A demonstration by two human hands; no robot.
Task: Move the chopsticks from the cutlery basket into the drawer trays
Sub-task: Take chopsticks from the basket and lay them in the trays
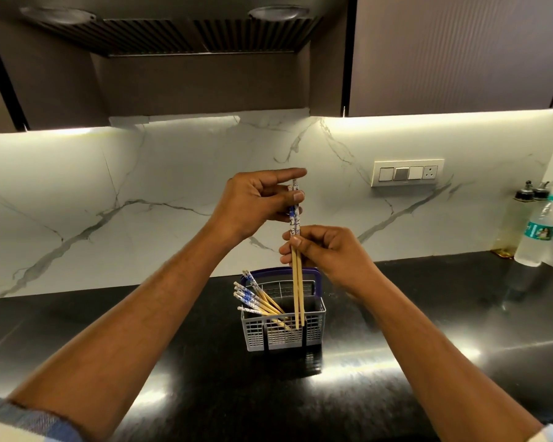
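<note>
A grey plastic cutlery basket [313,330] with a dark blue handle stands on the black counter. Several wooden chopsticks [256,299] with blue-and-white patterned tops lean out of its left side. Two more chopsticks [297,282] are held upright above the basket, their tips at the level of its rim. My right hand [329,253] pinches this pair at the middle. My left hand [256,202] pinches the patterned top ends with thumb and fingers. No drawer or tray is in view.
The glossy black counter [428,330] runs along a marble-look backsplash. Two oil dispensers [521,218] and a plastic water bottle [535,237] stand at the far right corner. A switch panel [407,173] is on the wall; a hood and dark cabinets hang above.
</note>
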